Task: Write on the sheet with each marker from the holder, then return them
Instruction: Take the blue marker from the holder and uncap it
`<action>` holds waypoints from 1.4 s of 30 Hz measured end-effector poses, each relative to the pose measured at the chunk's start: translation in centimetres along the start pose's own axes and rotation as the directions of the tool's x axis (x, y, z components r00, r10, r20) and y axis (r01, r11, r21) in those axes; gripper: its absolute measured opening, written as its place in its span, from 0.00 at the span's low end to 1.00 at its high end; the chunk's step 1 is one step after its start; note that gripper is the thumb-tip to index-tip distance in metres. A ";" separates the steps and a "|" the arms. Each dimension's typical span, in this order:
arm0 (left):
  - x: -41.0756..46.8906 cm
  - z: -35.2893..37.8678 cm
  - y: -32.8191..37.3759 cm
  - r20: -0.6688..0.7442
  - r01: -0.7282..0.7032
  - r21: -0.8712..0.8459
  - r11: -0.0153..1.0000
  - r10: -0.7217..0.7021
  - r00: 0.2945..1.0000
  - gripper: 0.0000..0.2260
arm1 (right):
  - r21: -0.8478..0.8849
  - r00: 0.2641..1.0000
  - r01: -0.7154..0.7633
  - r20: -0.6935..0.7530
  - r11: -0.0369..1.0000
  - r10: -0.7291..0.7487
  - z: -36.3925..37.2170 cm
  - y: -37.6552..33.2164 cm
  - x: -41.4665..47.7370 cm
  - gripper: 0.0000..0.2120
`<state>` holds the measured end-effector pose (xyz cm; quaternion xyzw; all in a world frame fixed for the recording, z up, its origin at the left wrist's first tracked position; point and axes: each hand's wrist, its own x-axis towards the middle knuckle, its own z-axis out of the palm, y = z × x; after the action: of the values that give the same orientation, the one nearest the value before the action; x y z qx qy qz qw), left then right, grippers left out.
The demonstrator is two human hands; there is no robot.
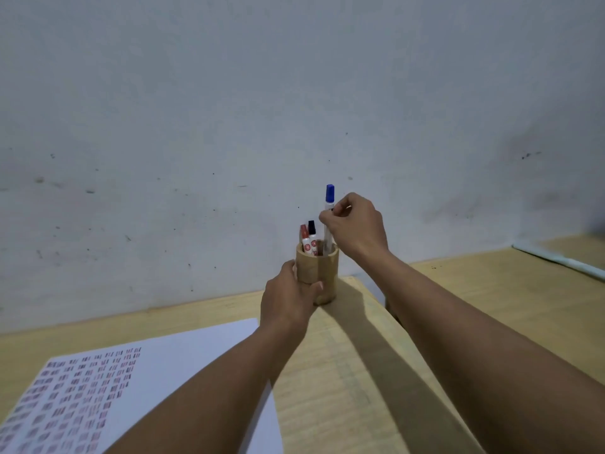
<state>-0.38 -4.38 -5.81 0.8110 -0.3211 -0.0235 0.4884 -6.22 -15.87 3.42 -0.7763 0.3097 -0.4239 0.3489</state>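
Note:
A round wooden holder [322, 267] stands on the table near the wall. My left hand [289, 298] wraps around its left side. My right hand [355, 224] pinches a blue-capped marker [329, 204] by its upper body; the marker stands upright with its lower end inside the holder. A red-capped marker [304, 235] and a black-capped marker [312, 231] stand in the holder beside it. A white sheet [183, 358] lies at the lower left, covered on its left part with rows of small red and dark marks.
The light wooden table [343, 371] runs to the grey wall [294, 93] just behind the holder. A second wooden surface [523, 290] lies to the right, with a pale strip [563, 262] along its far right edge.

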 end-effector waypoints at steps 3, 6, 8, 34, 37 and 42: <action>-0.6 -1.5 0.7 -0.004 0.009 0.022 1.000 -0.009 1.000 0.31 | 0.049 0.999 0.041 -0.011 0.998 -0.040 -1.2 -1.9 -1.2 0.08; -1.3 -3.8 1.5 -0.049 -0.012 -0.017 1.000 0.011 0.999 0.30 | 0.056 0.994 0.105 0.029 0.993 -0.107 -1.5 -3.6 -2.7 0.07; -2.0 -5.8 2.1 -0.113 -0.035 -0.081 0.996 0.026 0.993 0.24 | 0.056 0.989 0.132 0.063 0.990 -0.135 -1.4 -4.7 -3.9 0.06; -7.3 -21.7 -1.7 -0.138 0.070 -0.586 0.808 -0.184 0.973 0.05 | 0.511 0.749 -0.625 0.605 0.591 0.269 6.5 -12.5 -18.6 0.18; -7.7 -23.0 -3.0 -0.143 0.059 -0.495 0.867 -0.148 0.979 0.07 | 0.626 0.692 -0.722 0.656 0.295 0.301 8.6 -13.2 -19.3 0.10; -7.9 -24.9 -4.8 -0.166 0.089 -0.458 0.885 -0.184 0.969 0.11 | 0.680 0.719 -0.694 0.639 0.237 0.273 11.2 -14.0 -20.4 0.08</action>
<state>4.49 20.80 1.09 0.6958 -0.1970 -0.0476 0.6891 -3.02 11.02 1.23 -0.3915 0.1884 -0.2216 0.8730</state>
